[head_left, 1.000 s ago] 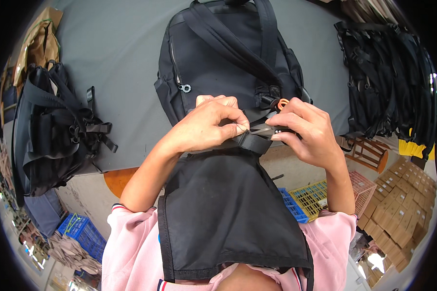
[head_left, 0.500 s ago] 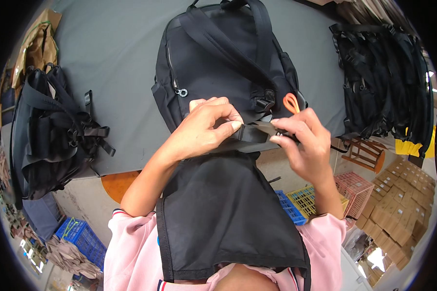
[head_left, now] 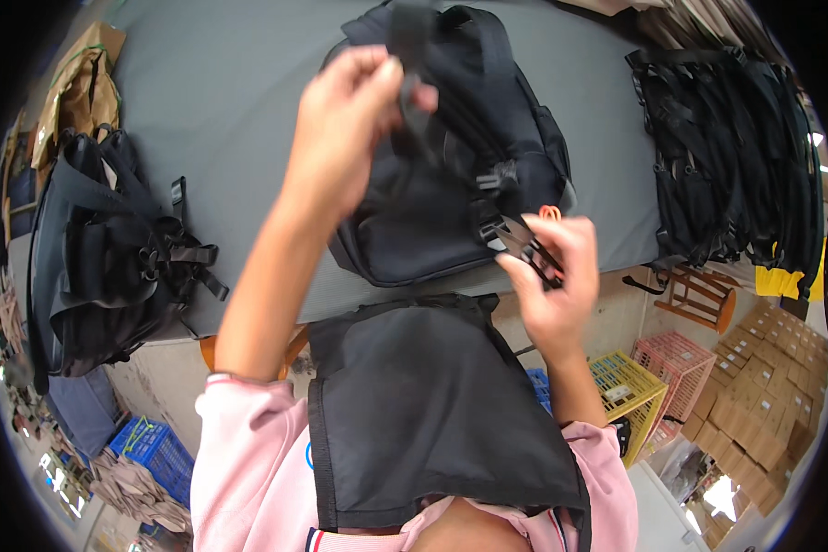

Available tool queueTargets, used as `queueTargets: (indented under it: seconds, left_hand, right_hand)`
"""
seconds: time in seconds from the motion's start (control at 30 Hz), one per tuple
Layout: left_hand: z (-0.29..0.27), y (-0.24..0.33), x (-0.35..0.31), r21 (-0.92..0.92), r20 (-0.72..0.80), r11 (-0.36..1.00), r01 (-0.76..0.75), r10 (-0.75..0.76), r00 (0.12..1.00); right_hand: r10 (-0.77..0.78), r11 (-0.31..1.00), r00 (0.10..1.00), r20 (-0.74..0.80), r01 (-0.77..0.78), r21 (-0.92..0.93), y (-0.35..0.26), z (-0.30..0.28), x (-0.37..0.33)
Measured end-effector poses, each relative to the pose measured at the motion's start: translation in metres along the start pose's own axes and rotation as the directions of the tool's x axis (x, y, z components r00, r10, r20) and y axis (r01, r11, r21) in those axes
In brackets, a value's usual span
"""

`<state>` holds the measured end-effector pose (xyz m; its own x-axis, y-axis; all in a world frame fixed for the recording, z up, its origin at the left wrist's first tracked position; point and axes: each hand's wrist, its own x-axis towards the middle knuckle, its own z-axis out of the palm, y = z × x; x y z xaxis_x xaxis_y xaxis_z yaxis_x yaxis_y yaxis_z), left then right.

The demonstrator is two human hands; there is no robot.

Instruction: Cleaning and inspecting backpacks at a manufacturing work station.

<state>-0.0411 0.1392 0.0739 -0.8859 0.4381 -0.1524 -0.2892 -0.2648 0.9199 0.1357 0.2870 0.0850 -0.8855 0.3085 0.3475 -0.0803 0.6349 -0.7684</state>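
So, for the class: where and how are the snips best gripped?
Probably by the dark handles of the snips, coming from the lower right: the metal blades point up and left toward the backpack, and the right hand grips the handle end.

The left grip [head_left: 348, 112] pinches, reaching far out; the right grip [head_left: 564, 278] curls nearer.

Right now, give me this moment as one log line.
left hand: holding black strap, blurred | right hand: holding snips | backpack: on grey table
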Motion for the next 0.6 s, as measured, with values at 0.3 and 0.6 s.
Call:
queueTargets:
  seconds: [0.3,0.6]
  left_hand:
    - [-0.09,-0.034,-0.008,0.549,0.107,0.825,0.13,-0.225,0.969]
    - [-0.105,-0.031,-0.05,0.846,0.474,0.386,-0.368,-0.23,0.85]
  right_hand:
    - [0.325,0.845,0.774,0.543,-0.496,0.2,0.013,0.049,-0.033]
    - [0.135,0.937,0.824,0.55,-0.287,0.2,0.01,0.09,-0.022]
